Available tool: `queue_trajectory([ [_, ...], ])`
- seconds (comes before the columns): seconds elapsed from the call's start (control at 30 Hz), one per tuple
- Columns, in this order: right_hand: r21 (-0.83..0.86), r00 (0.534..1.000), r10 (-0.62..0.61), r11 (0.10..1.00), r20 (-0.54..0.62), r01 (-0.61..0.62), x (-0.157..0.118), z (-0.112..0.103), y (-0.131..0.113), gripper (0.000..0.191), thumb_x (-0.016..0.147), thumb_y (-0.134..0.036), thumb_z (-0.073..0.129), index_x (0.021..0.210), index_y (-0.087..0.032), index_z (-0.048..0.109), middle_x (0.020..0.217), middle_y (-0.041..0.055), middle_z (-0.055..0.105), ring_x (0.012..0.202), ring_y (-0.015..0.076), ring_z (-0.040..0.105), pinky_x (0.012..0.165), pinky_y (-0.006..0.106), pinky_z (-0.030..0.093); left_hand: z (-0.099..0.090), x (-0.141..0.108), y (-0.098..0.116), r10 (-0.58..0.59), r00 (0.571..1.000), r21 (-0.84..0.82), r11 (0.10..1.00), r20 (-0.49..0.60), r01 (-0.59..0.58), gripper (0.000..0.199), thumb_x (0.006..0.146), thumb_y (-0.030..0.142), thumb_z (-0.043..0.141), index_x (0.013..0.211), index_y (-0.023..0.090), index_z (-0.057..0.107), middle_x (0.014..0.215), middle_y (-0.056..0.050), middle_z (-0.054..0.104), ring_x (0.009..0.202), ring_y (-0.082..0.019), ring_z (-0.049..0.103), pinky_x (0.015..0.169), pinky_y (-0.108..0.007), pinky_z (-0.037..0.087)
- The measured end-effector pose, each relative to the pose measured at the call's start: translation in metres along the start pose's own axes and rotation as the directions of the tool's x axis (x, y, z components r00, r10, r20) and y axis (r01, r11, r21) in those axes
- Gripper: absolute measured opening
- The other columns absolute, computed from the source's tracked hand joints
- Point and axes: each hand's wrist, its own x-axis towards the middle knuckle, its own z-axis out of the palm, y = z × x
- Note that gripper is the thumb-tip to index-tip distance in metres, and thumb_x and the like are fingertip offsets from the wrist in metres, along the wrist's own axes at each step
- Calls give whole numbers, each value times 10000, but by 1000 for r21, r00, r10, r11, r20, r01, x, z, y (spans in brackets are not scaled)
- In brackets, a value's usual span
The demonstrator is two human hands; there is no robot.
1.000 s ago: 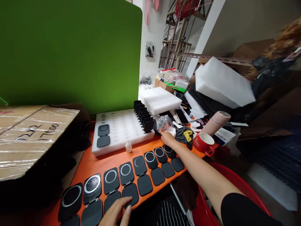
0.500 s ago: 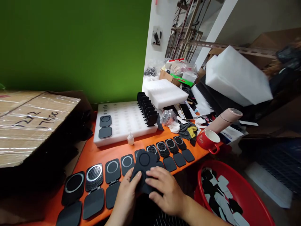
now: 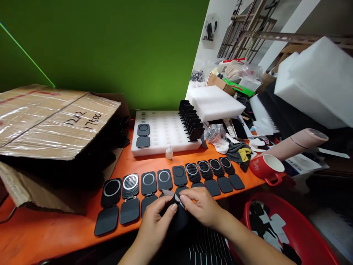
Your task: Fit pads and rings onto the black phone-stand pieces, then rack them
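Note:
My left hand (image 3: 158, 217) is closed, pinching a thin black sheet (image 3: 180, 217) between thumb and fingers near the table's front edge. My right hand (image 3: 202, 206) is closed on the sheet's upper corner, where a pale underside or backing shows between the fingertips. Much of the sheet is hidden by my fingers or blends into the dark clothing below. Just beyond my hands runs a row of black hinged two-panel pads, among them one with a dark ring (image 3: 179, 175) and one with a silver ring (image 3: 164, 179).
A white foam block (image 3: 165, 149) bears a folding pad (image 3: 143, 135) and a row of upright black plates (image 3: 193, 121). Near it stands a small dropper bottle (image 3: 169, 152). A cardboard box (image 3: 55, 125) is at left; a red mug (image 3: 264, 167) and red basin (image 3: 311, 235) of scraps at right.
The sheet has turned and dropped lower, so its ringed face no longer shows. My right fingers went from lying spread over it to pinching its corner. The view has shifted left.

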Motion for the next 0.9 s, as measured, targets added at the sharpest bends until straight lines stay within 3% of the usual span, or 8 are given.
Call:
queue_trajectory([
  [0.13,41,972,156,988,-175,-151,2,-6,15,300,866,-286,447,633,-172,599,554,-5,575,526,114,520,516,207,392,-20,-10,-4,-131,991,-88,988,-27,128,316,749,441,646,936,196,717,893,-68,720,882,-248,638,794,-315,497],
  [0.23,106,851,310,950,-424,-294,4,-18,27,302,863,-323,451,620,-182,562,523,-15,547,509,127,521,508,220,407,-36,-21,-6,-323,946,-253,913,34,321,393,677,503,705,886,171,721,778,-58,709,741,-226,643,679,-295,508],
  [0.33,-55,768,195,956,-609,-287,5,-19,23,253,864,-293,469,661,-188,576,565,2,585,557,148,553,562,250,427,-45,-28,-4,-297,939,-240,912,171,332,392,640,534,725,799,176,737,886,-89,714,815,-251,647,760,-345,504],
  [0.43,-240,917,-170,967,-360,85,5,0,6,188,866,-208,464,749,-191,610,684,35,645,646,161,572,628,277,435,-47,-32,-3,-203,957,-134,963,207,234,354,676,552,687,777,218,745,1225,-111,615,1117,-318,551,978,-450,394],
  [0.5,-148,937,-317,944,-148,295,6,15,-4,171,875,-220,458,833,-190,622,751,50,652,694,168,571,655,291,445,-51,-35,-3,-199,962,-92,971,185,219,363,692,572,659,795,234,744,1288,-110,571,1177,-329,509,1015,-487,350],
  [0.63,44,993,-92,994,-78,96,16,29,-12,155,870,-276,530,981,-190,596,918,67,629,830,169,570,728,288,461,-68,-47,-8,-195,964,-16,979,181,201,375,719,591,622,818,251,743,1241,-104,601,1129,-318,547,1008,-494,363],
  [0.77,58,992,-17,998,125,9,31,28,-17,64,842,-235,580,795,-202,608,780,10,613,763,147,550,707,261,422,-88,-59,-14,-201,966,72,979,161,192,371,746,589,591,829,258,735,1298,-102,562,1178,-328,515,1012,-500,358],
  [0.9,160,984,167,972,54,-174,56,43,-11,120,822,-263,573,725,-195,562,717,-13,579,703,139,535,665,252,397,-101,-60,-22,-117,989,201,975,92,97,300,828,498,531,857,265,717,1411,-67,453,1269,-302,430,1046,-466,325],
])
